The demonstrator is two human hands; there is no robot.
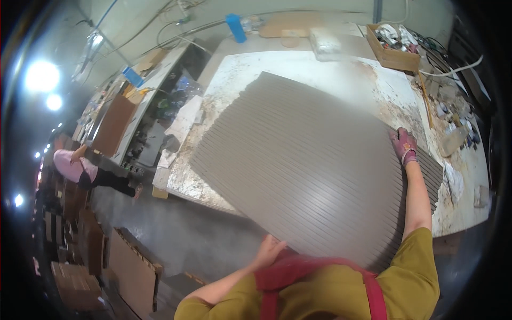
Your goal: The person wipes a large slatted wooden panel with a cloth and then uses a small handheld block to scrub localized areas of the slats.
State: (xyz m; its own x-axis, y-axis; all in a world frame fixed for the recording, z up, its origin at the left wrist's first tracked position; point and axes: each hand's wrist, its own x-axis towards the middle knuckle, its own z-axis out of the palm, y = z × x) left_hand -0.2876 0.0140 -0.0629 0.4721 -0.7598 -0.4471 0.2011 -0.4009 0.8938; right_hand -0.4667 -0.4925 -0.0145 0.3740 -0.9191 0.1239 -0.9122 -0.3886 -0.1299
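Observation:
A large grey-brown ribbed panel lies slantwise across the white worktable, its near corner reaching over the front edge toward my body. My right hand, in a pinkish-red work glove, has its fingers curled at the panel's far right edge. At the near left edge, close to my red apron, my bare left hand is closed on the panel's border. The fingers of that hand are partly hidden. Past my right forearm, the panel's right end shows in darker shade.
The stained white worktable carries a wooden box of odds and ends, a blue cup and a white block at the back. Small clutter lines its right side. Far left, a person stands near a shelf; brown boards lean below.

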